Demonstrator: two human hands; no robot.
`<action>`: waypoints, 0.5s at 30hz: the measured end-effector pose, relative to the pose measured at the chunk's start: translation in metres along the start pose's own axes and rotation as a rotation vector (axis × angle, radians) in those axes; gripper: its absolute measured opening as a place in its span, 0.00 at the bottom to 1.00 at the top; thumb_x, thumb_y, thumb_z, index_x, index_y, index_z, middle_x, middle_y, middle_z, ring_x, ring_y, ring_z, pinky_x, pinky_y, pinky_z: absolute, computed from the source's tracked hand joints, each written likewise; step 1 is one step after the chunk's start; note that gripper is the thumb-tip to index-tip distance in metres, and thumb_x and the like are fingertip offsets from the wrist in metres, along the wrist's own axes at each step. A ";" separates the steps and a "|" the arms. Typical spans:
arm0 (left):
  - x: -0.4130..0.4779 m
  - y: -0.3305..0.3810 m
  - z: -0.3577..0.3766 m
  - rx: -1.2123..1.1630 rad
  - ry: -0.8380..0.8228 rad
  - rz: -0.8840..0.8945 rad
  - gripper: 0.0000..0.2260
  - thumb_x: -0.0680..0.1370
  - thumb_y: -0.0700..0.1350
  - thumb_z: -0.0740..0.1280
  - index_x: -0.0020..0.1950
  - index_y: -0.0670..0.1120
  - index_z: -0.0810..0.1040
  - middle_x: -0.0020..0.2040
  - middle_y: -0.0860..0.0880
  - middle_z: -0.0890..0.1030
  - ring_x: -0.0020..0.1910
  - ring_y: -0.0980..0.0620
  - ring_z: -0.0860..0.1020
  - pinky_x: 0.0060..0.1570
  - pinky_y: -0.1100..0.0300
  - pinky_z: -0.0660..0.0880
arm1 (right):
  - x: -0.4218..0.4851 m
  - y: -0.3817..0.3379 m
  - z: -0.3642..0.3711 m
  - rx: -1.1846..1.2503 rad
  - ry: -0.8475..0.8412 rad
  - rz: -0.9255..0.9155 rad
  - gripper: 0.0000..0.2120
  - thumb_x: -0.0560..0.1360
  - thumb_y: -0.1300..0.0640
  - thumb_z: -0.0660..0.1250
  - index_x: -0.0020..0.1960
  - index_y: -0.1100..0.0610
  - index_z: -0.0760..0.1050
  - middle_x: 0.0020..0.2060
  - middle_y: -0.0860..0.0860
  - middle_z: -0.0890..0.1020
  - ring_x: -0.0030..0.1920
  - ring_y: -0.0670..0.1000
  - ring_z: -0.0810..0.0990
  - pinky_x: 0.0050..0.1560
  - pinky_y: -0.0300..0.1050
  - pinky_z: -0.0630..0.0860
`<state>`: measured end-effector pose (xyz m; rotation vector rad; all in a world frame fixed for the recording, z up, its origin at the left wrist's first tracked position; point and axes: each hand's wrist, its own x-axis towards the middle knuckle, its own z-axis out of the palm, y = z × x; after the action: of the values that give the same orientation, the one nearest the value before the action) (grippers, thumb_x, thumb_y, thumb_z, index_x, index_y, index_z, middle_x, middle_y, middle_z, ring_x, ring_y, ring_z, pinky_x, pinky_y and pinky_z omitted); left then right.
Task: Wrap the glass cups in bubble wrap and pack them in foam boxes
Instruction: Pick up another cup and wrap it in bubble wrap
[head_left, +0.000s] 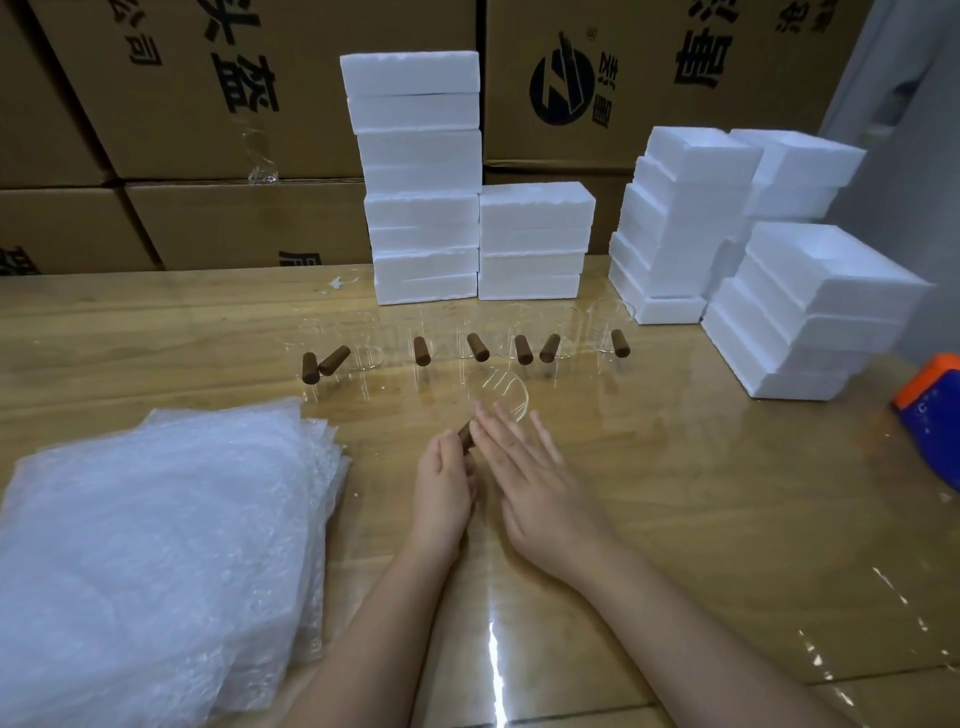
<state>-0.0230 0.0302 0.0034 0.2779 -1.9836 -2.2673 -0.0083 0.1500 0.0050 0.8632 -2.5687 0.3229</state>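
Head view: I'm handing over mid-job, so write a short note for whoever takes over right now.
Left hand grips the brown wooden handle of a clear glass cup, tilted over the wooden table.
Right hand is open, straight fingers at that cup's side.
Seven more handled glass cups sit unwrapped in a row behind.
Clear bubble wrap sheets are stacked at left; white foam boxes are stacked at the back.
Done: no wrapped cup visible.
Left: wrap the held cup, box it, then the row.
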 end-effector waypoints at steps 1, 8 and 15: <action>0.000 -0.001 0.000 0.053 0.001 0.023 0.14 0.82 0.41 0.52 0.36 0.47 0.66 0.26 0.54 0.64 0.26 0.55 0.62 0.25 0.62 0.62 | 0.000 0.000 0.000 0.003 0.008 0.003 0.29 0.74 0.61 0.49 0.75 0.61 0.57 0.76 0.53 0.56 0.76 0.52 0.52 0.75 0.54 0.49; -0.008 -0.006 0.004 0.440 -0.010 0.251 0.16 0.83 0.42 0.54 0.35 0.48 0.68 0.29 0.54 0.71 0.27 0.63 0.70 0.30 0.69 0.65 | 0.002 0.000 -0.006 -0.050 0.039 0.027 0.28 0.74 0.62 0.55 0.75 0.61 0.60 0.75 0.53 0.57 0.76 0.54 0.53 0.75 0.54 0.47; -0.010 -0.005 0.005 0.542 -0.047 0.316 0.14 0.83 0.42 0.54 0.41 0.45 0.75 0.34 0.53 0.75 0.33 0.56 0.71 0.36 0.61 0.65 | 0.003 0.005 -0.004 -0.066 0.118 0.079 0.31 0.70 0.64 0.65 0.73 0.62 0.64 0.74 0.55 0.63 0.74 0.54 0.60 0.72 0.58 0.51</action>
<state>-0.0137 0.0378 -0.0006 -0.0476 -2.4311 -1.5386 -0.0123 0.1534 0.0091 0.6996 -2.4936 0.3003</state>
